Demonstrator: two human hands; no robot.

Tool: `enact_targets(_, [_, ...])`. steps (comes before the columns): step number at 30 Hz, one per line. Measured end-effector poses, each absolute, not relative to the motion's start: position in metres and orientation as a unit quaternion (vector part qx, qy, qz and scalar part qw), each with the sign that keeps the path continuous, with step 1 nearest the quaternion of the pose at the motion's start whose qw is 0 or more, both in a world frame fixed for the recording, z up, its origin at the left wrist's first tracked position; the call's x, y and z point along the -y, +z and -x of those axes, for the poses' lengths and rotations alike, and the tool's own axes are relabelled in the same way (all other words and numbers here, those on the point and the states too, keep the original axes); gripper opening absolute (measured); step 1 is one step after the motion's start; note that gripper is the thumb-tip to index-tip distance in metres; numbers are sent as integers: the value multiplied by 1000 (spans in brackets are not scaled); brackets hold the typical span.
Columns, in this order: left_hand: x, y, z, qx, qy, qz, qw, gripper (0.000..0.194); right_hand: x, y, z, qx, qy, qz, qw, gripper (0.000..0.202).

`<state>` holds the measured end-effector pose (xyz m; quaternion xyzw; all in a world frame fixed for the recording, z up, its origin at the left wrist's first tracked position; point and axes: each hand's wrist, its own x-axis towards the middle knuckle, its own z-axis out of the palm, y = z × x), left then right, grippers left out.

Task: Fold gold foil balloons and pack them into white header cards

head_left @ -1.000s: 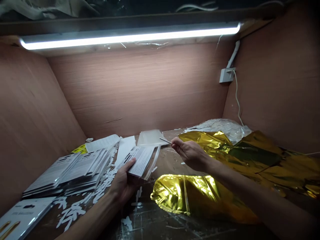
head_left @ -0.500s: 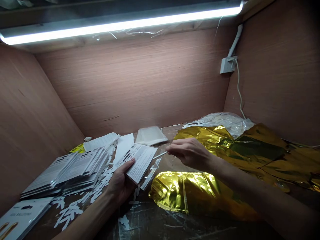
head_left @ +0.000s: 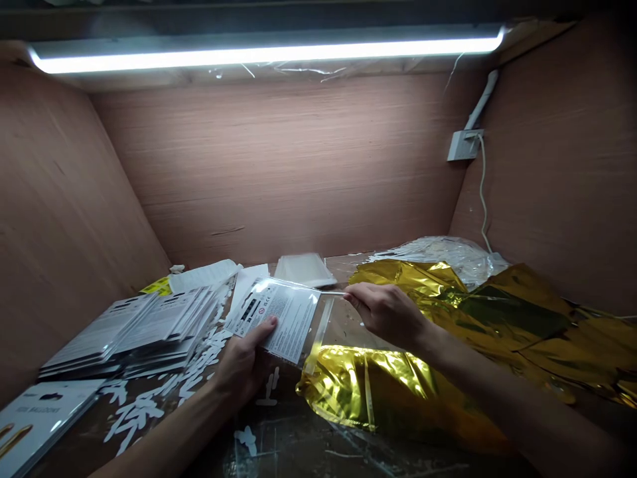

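Observation:
My left hand (head_left: 249, 362) grips a packaging card (head_left: 286, 318) in a clear plastic sleeve, thumb on top of its printed face. The sleeve's clear flap (head_left: 321, 328) sticks out on the card's right side. Between the fingertips of my right hand (head_left: 385, 312) is a thin white straw (head_left: 332, 293), its far end at the card's upper right corner. How far the straw reaches into the sleeve I cannot tell. Below the right hand lies a flat gold foil balloon (head_left: 368, 388).
Stacks of packed cards (head_left: 144, 328) stand at the left, with white paper scraps (head_left: 137, 411) beside them. Clear sleeves (head_left: 304, 270) lie at the back. More gold foil (head_left: 497, 309) and a bag of white straws (head_left: 432, 252) are on the right. Wooden walls enclose the table.
The straw has moved from just right of the card to its upper right corner and is now nearly level. The card has turned slightly, and the camera view has shifted.

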<state>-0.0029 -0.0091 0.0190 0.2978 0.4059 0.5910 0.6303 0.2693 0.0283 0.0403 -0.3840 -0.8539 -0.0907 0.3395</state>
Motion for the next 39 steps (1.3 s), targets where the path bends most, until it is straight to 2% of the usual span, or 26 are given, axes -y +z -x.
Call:
enact_targets(7, [18,14,-1,-415,566,-330,631,25,-17,33,-249,841,-5,364,400,34])
enact_targets(12, [14,19,3,-399,598,-324,614,29,-27,47,-275,887,80,287,352,44])
enact_targets(17, [13,26,4,-393,600,-306,626,20,-39,52,-295,896,108,254,347,54])
enact_targets(24, [15,26,5,-384,570,-303,660,15,-47,47,-296,874,200,228,378,50])
enact_targets(28, [20,17,1,-374,520,-365,676,23,-45,39,-281,862,232,206,402,52])
enact_targets(31, [20,15,2,-367,491,-394,685,30,-38,40,-272,862,258,175,400,39])
enact_targets(35, [14,19,8,-349,517,-377,685,29,-28,47,-268,884,231,192,358,30])
enact_targets(39, [13,21,9,-292,536,-363,704,27,-24,45,-263,880,167,210,392,28])
